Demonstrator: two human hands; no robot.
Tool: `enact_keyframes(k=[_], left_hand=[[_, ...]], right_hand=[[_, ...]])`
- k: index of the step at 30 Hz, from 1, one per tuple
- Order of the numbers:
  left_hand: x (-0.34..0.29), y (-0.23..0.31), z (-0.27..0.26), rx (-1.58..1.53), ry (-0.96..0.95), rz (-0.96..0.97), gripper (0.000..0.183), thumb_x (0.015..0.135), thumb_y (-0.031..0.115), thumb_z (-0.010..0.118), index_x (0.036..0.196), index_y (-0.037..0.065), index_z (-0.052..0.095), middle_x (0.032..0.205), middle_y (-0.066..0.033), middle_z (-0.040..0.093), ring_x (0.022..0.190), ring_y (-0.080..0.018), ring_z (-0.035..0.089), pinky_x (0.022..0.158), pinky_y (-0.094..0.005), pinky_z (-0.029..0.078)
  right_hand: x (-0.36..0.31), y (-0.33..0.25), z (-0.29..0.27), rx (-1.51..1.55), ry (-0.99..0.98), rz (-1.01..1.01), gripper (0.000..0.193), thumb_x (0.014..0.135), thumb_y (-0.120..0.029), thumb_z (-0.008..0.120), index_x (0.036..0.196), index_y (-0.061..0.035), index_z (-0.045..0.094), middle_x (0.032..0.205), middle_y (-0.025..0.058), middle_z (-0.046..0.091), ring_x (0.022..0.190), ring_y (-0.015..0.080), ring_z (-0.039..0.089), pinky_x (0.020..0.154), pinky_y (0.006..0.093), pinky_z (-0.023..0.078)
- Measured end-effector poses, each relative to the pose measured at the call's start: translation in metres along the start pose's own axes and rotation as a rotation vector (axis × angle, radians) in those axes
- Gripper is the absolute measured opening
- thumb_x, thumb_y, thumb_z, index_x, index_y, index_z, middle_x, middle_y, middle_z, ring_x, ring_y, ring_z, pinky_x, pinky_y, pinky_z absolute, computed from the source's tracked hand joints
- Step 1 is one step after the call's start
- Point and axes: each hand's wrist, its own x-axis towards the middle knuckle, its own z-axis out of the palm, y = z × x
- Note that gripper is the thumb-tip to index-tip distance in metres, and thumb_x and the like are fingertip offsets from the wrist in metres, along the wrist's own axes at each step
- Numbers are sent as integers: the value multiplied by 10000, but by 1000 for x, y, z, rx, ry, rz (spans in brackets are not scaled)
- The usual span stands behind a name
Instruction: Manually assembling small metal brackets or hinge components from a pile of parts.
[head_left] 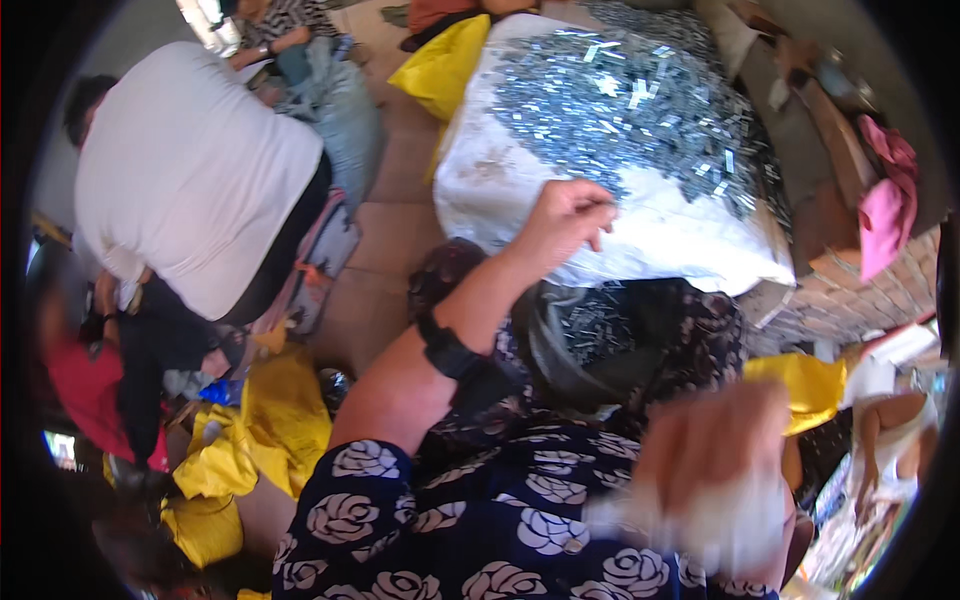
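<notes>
My left hand (566, 228) is held over the near part of a white sheet (650, 240), fingers curled in and thumb near the fingertips. Whatever it pinches, if anything, is too small to make out. Just beyond it, a wide heap of small shiny metal strips (610, 110) covers the sheet. My right hand (715, 440) is raised in front of my chest at the lower right, smeared by motion. A blurred white thing, perhaps cloth or plastic (700, 525), shows against it. Between my knees, a dark grey bag (560, 340) stands with its mouth wide, with more strips (600, 325) inside.
At the left a person in a white shirt (200, 170) sits with their back turned, near a full pale sack (350, 130). Yellow sacks (285, 410) lie at lower left; another yellow bag (800, 390) is at right. Pink cloth (888, 195) hangs by a brick wall (860, 300).
</notes>
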Motion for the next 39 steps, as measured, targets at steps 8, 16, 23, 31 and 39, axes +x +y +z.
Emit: enact_keyframes(k=[8,16,23,31,39], left_hand=[[-11,24,6,-215,-65,10,170,874,100,601,970,-38,624,799,-112,640,622,-150,584,606,-257,468],[-18,28,10,-120,-158,83,171,893,127,592,954,-29,619,808,-110,645,659,-145,586,651,-253,451],[-22,34,17,-56,-188,74,157,869,138,631,886,-17,625,775,-56,616,689,-111,560,657,-238,427],[-21,26,32,294,-131,158,110,814,63,668,770,-14,602,700,-4,550,667,-64,495,620,-226,411],[-19,18,31,180,-57,85,150,837,95,670,921,-15,611,817,-33,614,719,-68,541,655,-213,435]], right_hand=[[24,27,-83,-227,510,-130,208,797,32,681,999,-8,652,931,61,680,820,104,622,769,242,490],[36,39,-108,-352,569,-159,192,789,18,701,973,-14,658,917,48,678,807,81,607,746,228,480],[44,47,-117,-466,563,-223,161,796,-2,704,943,-24,640,898,35,667,791,70,601,698,206,481],[43,49,-116,-411,604,-156,104,820,-29,686,910,-40,636,876,37,668,760,69,604,668,209,483],[37,50,-121,-168,626,-129,87,823,-31,675,886,-59,623,884,55,677,775,107,639,687,227,509]])
